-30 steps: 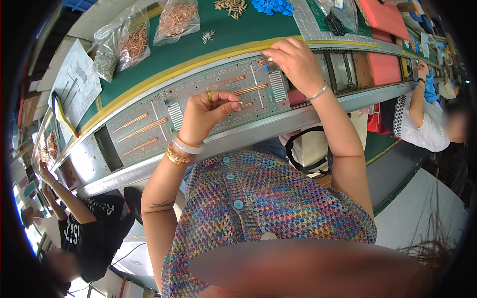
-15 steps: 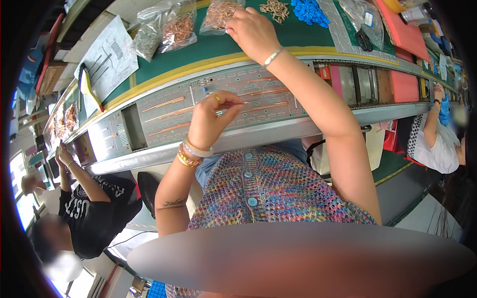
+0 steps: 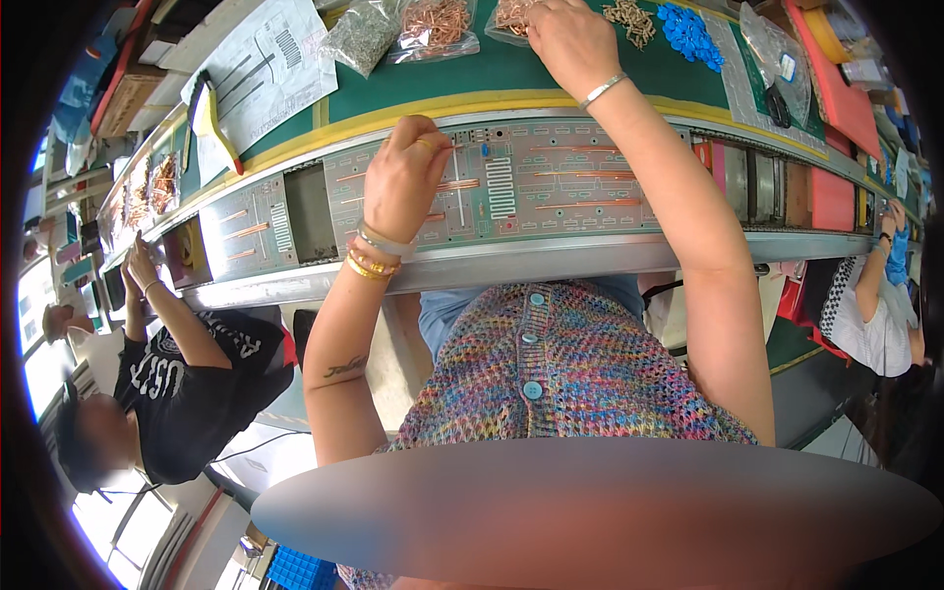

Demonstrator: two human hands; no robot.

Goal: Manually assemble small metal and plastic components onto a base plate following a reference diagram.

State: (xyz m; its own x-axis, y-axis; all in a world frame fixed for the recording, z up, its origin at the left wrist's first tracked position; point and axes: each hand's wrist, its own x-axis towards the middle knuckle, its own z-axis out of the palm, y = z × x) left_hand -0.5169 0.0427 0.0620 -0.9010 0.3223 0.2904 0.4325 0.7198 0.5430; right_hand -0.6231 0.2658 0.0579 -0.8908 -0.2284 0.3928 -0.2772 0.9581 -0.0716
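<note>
Head view: left hand (image 3: 405, 177) is pinching a thin copper pin (image 3: 454, 184) over the grey fixture board (image 3: 551, 187) at the counter's near edge, fingers closed on it. Right hand (image 3: 570, 39) is reaching into a clear bag of copper parts (image 3: 511, 14) at the far edge of the green counter (image 3: 472, 74); whether its fingers are gripping cannot be told

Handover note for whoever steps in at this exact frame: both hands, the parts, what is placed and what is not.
Left hand: over the grey fixture board, fingertips pinched on a copper pin.
Right hand: reaching into a clear bag of copper parts on the green mat.
Done: several copper pins lie in the board's slots.
Left: some slots look unfilled; blue parts untouched.
</note>
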